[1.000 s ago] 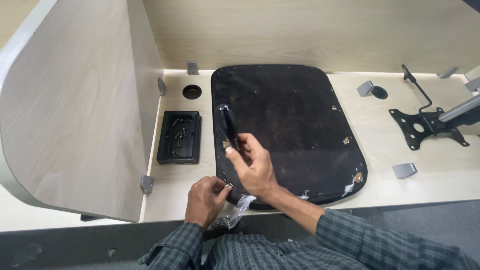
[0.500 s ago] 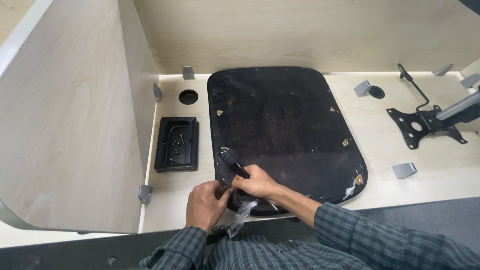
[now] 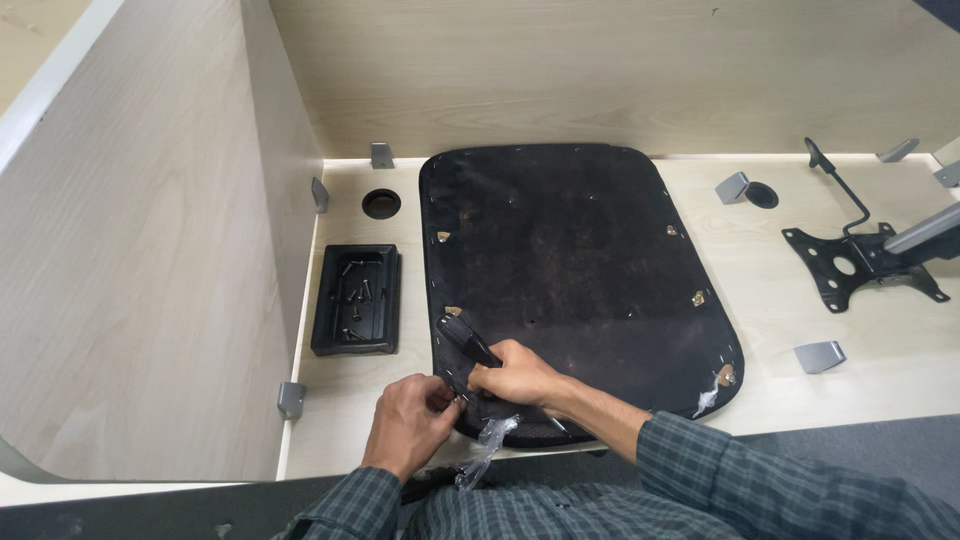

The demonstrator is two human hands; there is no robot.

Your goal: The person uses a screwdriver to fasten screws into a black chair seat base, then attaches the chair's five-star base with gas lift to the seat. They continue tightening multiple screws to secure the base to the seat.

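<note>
A black fabric-covered chair seat [image 3: 580, 270] lies upside down on the light wooden desk [image 3: 770, 260]. My right hand [image 3: 517, 379] grips a black-handled screwdriver [image 3: 466, 340] at the seat's near left corner, with the handle pointing up and away from me. My left hand [image 3: 408, 425] rests beside it at that corner, fingertips pinched at a small screw near the tool's tip. A crumpled clear plastic bag [image 3: 487, 447] hangs off the desk edge just below both hands.
A black tray [image 3: 356, 299] with several screws sits left of the seat. A black metal chair mechanism [image 3: 860, 262] lies at the right. Grey brackets [image 3: 820, 356] and round cable holes [image 3: 381, 203] dot the desk. A wooden divider panel [image 3: 150, 230] stands on the left.
My right hand has brought the screwdriver down from the seat's middle left to its near left corner. My left hand has moved up to meet it there.
</note>
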